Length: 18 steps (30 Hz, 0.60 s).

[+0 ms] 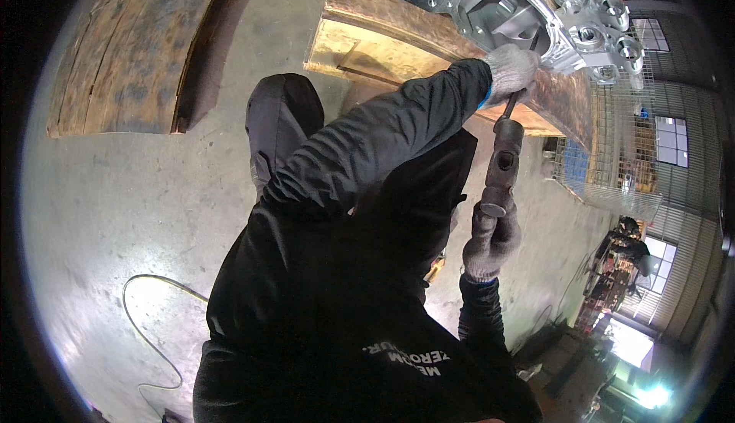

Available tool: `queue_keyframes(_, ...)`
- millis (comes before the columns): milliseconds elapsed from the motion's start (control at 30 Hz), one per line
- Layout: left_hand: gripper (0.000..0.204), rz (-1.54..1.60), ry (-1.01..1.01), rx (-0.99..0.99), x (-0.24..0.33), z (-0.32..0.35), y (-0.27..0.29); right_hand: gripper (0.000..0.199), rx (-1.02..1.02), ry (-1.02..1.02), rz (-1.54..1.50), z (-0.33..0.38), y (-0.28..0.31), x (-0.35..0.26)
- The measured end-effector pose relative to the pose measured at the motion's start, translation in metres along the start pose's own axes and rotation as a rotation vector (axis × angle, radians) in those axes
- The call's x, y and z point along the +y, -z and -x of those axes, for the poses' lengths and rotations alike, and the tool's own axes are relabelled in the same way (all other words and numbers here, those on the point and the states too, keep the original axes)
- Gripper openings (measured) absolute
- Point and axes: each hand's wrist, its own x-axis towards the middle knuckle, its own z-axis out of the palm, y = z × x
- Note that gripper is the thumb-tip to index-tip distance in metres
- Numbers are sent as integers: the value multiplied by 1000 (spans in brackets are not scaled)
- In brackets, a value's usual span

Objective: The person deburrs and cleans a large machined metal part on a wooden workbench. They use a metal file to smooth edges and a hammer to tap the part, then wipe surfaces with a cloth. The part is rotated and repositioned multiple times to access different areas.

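Note:
My left hand (511,71), in a pale knit glove, is closed around a slim, punch-like steel rod (510,106). The rod's far end points into the hollow of a large silvery metal casting (563,54); whether its tip touches metal I cannot tell. In my gloved right hand (491,245) is a hammer (502,164), its fingers wrapped round the handle, which is mostly hidden behind the head. One end of the hammer head is at the near end of the rod, touching it or very close.
Under the casting is a wooden crate or platform (383,49). Another wooden platform (138,55) lies at the far left. A hose or cable (149,342) curves over the concrete floor (107,216) at lower left. Wire mesh cages (612,140) stand at right.

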Motion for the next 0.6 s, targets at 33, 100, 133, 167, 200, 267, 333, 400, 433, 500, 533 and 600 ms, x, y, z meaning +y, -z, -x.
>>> queue_keyframes(33,23,134,3,66,0,2,-5,79,4,5,4,1,0,1)
queue_keyframes(100,23,243,120,54,-1,3,-13,79,0,-3,7,2,-1,0)
queue_keyframes(133,23,323,203,54,2,2,-15,77,5,8,22,4,0,1)
queue_keyframes(167,23,452,344,51,9,0,-16,76,9,19,36,7,2,2)
queue_keyframes(200,23,417,279,70,3,0,-22,75,14,29,49,9,3,3)
queue_keyframes(267,23,149,-61,154,-31,2,-28,57,3,99,52,5,0,1)
queue_keyframes(333,24,-65,-320,194,-40,2,-31,46,11,122,27,5,0,5)
queue_keyframes(400,23,8,-193,173,-38,0,-34,42,7,108,113,12,5,13)
queue_keyframes(433,23,81,-74,149,-30,0,-34,42,3,99,225,17,10,19)
queue_keyframes(500,22,340,285,68,-8,-1,-30,39,-74,125,550,25,27,21)
queue_keyframes(533,21,451,421,61,-3,-3,-27,37,-137,171,619,23,31,14)
queue_keyframes(600,21,600,492,93,-4,-9,-28,35,-196,364,771,20,40,18)
